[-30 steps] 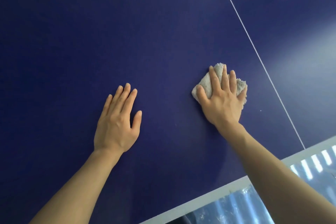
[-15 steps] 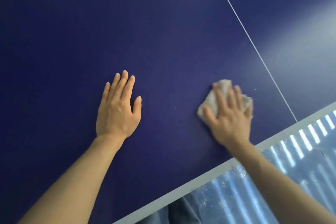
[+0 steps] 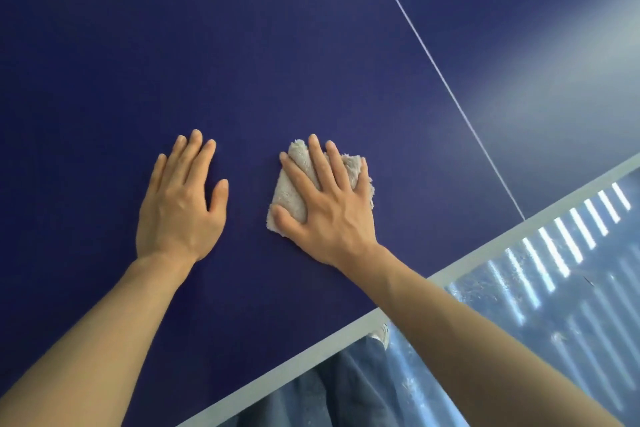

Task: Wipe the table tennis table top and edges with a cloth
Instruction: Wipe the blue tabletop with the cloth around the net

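Note:
The dark blue table tennis table top (image 3: 242, 62) fills most of the view. A folded beige terry cloth (image 3: 289, 189) lies flat on it near the front edge. My right hand (image 3: 329, 204) presses down on the cloth with spread, straight fingers and covers most of it. My left hand (image 3: 181, 201) rests flat on the bare table top just left of the cloth, fingers straight and together.
The table's white front edge stripe (image 3: 485, 253) runs diagonally from lower left to upper right. A thin white centre line (image 3: 440, 73) crosses the top at the right. Below the edge are a shiny floor (image 3: 554, 305) with light stripes and my dark trousers (image 3: 346, 388).
My right hand has slid the cloth to the left, closer to my left hand. The left hand has stayed flat on the table.

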